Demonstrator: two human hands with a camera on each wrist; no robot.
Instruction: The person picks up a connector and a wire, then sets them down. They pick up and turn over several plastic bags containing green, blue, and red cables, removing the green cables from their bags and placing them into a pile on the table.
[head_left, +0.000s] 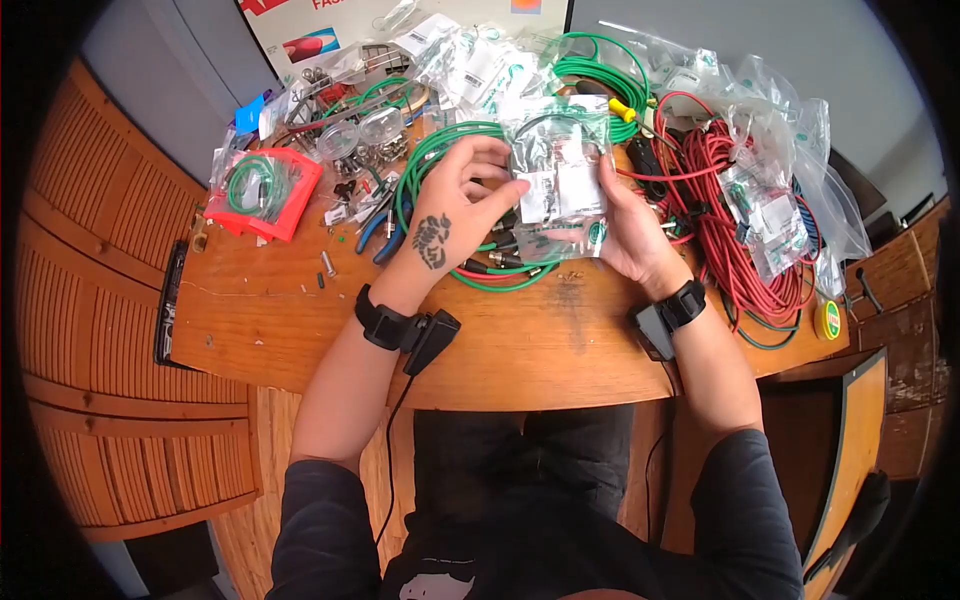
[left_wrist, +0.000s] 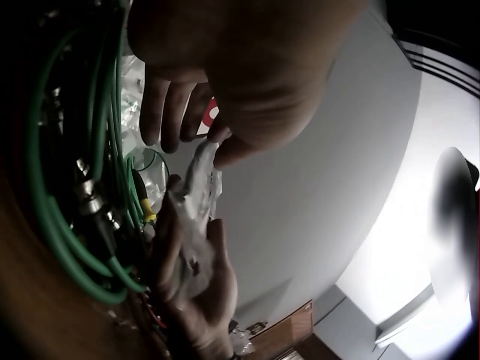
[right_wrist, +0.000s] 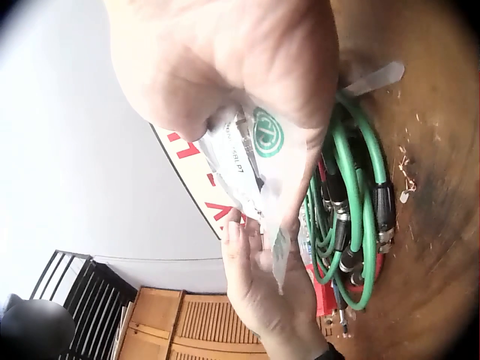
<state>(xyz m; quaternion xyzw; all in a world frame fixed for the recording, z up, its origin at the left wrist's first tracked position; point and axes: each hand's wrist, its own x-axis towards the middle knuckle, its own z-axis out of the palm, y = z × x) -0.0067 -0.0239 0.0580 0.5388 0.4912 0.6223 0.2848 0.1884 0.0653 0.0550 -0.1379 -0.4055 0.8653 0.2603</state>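
Note:
Above the table, both hands hold a clear plastic bag [head_left: 560, 195] with green print and white paper labels inside. My left hand [head_left: 455, 205] pinches its left edge between thumb and fingertips, the other fingers loosely bent. Along the opposite side, my right hand [head_left: 637, 230] grips the bag, thumb in front and fingers behind it. The left wrist view shows the bag [left_wrist: 196, 187] nearly edge-on between the hands. A printed label and a green logo show through the plastic [right_wrist: 266, 157] in the right wrist view. Coiled green cables [head_left: 420, 165] with metal connectors lie just behind and below.
Red cable coils [head_left: 735, 230] and more plastic bags [head_left: 780, 215] crowd the right side. A red bin [head_left: 300, 190] holds a bagged green cable at left. Blue-handled pliers [head_left: 385, 235], a yellow-handled screwdriver [head_left: 622, 110] and a small round yellow tin [head_left: 828, 320] lie about.

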